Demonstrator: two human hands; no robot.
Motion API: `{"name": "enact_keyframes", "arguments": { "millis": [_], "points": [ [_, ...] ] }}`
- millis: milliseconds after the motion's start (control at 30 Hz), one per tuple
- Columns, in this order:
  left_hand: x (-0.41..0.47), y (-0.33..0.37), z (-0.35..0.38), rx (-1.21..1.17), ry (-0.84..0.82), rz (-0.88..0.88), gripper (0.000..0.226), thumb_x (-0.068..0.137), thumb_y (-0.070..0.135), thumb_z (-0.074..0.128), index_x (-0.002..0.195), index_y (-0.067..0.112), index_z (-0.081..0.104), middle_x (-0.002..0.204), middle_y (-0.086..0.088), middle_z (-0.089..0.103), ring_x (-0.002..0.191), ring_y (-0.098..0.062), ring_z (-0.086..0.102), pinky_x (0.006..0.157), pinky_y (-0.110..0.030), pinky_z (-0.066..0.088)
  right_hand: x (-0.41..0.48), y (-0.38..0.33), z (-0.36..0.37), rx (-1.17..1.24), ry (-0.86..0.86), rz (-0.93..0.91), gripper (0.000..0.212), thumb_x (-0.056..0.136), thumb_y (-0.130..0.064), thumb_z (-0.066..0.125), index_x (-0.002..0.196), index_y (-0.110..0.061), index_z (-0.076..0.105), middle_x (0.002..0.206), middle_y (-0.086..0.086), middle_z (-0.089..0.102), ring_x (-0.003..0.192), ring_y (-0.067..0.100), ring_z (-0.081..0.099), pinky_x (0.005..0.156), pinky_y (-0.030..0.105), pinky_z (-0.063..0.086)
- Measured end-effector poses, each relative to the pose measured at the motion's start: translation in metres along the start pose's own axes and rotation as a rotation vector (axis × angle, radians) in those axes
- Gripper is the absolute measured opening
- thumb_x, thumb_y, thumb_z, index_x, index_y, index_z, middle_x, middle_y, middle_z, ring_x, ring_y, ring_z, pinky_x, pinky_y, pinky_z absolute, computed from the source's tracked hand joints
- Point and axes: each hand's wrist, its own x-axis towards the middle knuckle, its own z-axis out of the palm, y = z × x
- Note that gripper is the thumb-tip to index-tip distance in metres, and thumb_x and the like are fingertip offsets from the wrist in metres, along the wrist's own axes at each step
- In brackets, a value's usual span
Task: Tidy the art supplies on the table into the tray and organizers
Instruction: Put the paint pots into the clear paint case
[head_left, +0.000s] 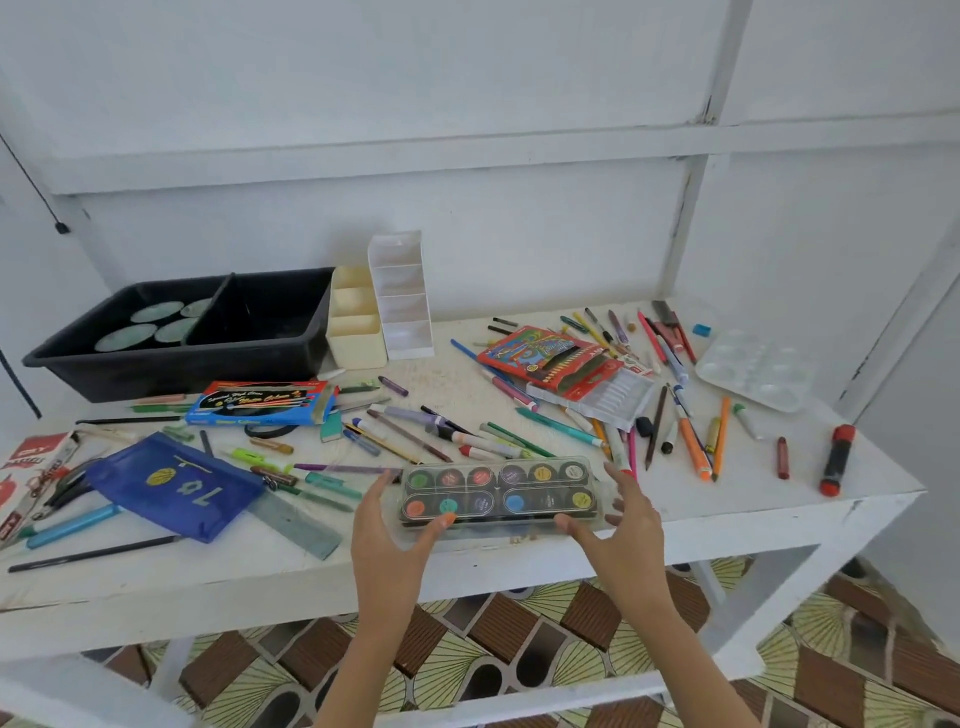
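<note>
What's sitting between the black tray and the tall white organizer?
In the head view, a cream organizer stands between the black tray and the white organizer, close beside both.

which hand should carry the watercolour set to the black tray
Left: the left hand grips the watercolour set at its left end, and the black tray sits back left, on that hand's side.
</note>
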Motion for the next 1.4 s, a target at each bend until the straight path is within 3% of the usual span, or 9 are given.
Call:
{"name": "enact_keyframes", "arguments": {
  "millis": [133, 267, 467, 667, 900, 1033, 1167, 1267, 1400],
  "points": [
    [-0.001, -0.002, 0.004, -0.048, -0.010, -0.011, 0.073, 0.074, 0.024, 0.078, 0.136, 0.027, 0.040, 0.134, 0.011, 0.042, 0.127, -0.010, 0.037, 0.108, -0.037, 0.033, -0.001, -0.005, 0.002, 0.103, 0.033, -0.023, 0.087, 0.068, -0.020, 0.084, 0.140, -0.025, 0.035, 0.121, -0.003, 0.050, 0.113, 0.015, 0.047, 0.091, 0.027, 0.039],
    [0.000, -0.004, 0.006, -0.076, -0.004, -0.011, 0.072, 0.074, 0.020, 0.079, 0.134, 0.030, 0.041, 0.130, 0.011, 0.040, 0.125, -0.011, 0.038, 0.108, -0.036, 0.035, -0.006, -0.001, 0.008, 0.080, 0.058, -0.093, 0.071, 0.074, -0.018, 0.079, 0.134, -0.026, 0.042, 0.128, -0.007, 0.051, 0.119, 0.012, 0.047, 0.099, 0.028, 0.039],
    [0.004, 0.000, 0.005, -0.127, -0.002, -0.037, 0.078, 0.068, 0.012, 0.082, 0.133, 0.029, 0.042, 0.133, 0.002, 0.040, 0.120, -0.010, 0.038, 0.099, -0.028, 0.039, -0.006, -0.004, 0.007, 0.066, 0.057, -0.128, 0.053, 0.075, -0.014, 0.078, 0.115, -0.033, 0.047, 0.107, -0.019, 0.048, 0.110, 0.009, 0.047, 0.096, 0.027, 0.039],
    [0.006, 0.001, 0.005, -0.116, 0.001, -0.037, 0.083, 0.065, 0.012, 0.084, 0.135, 0.028, 0.042, 0.128, -0.008, 0.051, 0.119, -0.020, 0.048, 0.096, -0.028, 0.041, -0.003, -0.002, 0.004, 0.013, 0.022, -0.146, 0.054, 0.076, -0.017, 0.077, 0.118, -0.031, 0.047, 0.113, -0.008, 0.049, 0.107, 0.007, 0.046, 0.092, 0.024, 0.038],
    [0.002, 0.000, 0.005, 0.061, 0.013, 0.052, 0.069, 0.071, 0.022, 0.081, 0.131, 0.028, 0.048, 0.120, 0.006, 0.056, 0.118, -0.012, 0.041, 0.090, -0.025, 0.031, 0.004, -0.001, 0.001, -0.165, -0.014, -0.266, 0.050, 0.076, -0.020, 0.076, 0.119, -0.022, 0.051, 0.112, -0.006, 0.049, 0.110, 0.012, 0.043, 0.094, 0.029, 0.040],
    [0.005, 0.003, -0.001, 0.110, -0.047, 0.113, 0.066, 0.073, 0.025, 0.079, 0.128, 0.035, 0.043, 0.116, 0.012, 0.048, 0.112, -0.003, 0.038, 0.091, -0.023, 0.032, 0.018, -0.002, -0.007, -0.279, -0.099, -0.344, 0.067, 0.074, -0.031, 0.077, 0.131, -0.025, 0.043, 0.118, -0.003, 0.040, 0.111, 0.011, 0.031, 0.100, 0.038, 0.039],
    [0.004, 0.001, -0.001, 0.108, -0.162, 0.131, 0.077, 0.066, 0.025, 0.084, 0.131, 0.030, 0.043, 0.120, 0.007, 0.038, 0.104, 0.015, 0.039, 0.080, 0.005, 0.032, 0.040, -0.004, -0.012, -0.266, -0.396, -0.224, 0.105, 0.065, -0.052, 0.079, 0.147, -0.037, 0.016, 0.141, -0.006, 0.020, 0.133, 0.014, 0.017, 0.110, 0.040, 0.026],
    [0.001, 0.001, 0.003, 0.090, -0.131, 0.133, 0.072, 0.066, 0.016, 0.084, 0.126, 0.030, 0.047, 0.121, 0.002, 0.038, 0.102, 0.004, 0.042, 0.078, 0.006, 0.032, 0.045, -0.001, -0.005, -0.343, -0.389, -0.266, 0.105, 0.061, -0.053, 0.081, 0.146, -0.030, 0.023, 0.140, -0.002, 0.032, 0.134, 0.019, 0.023, 0.110, 0.035, 0.024],
    [-0.006, 0.009, 0.003, 0.030, -0.058, 0.168, 0.060, 0.071, 0.010, 0.079, 0.121, 0.028, 0.052, 0.120, 0.005, 0.041, 0.106, 0.000, 0.045, 0.087, -0.002, 0.037, 0.040, -0.001, -0.015, -0.301, -0.300, -0.328, 0.098, 0.055, -0.048, 0.085, 0.139, -0.023, 0.041, 0.129, -0.003, 0.043, 0.124, 0.012, 0.032, 0.101, 0.023, 0.026]
  ]
}}
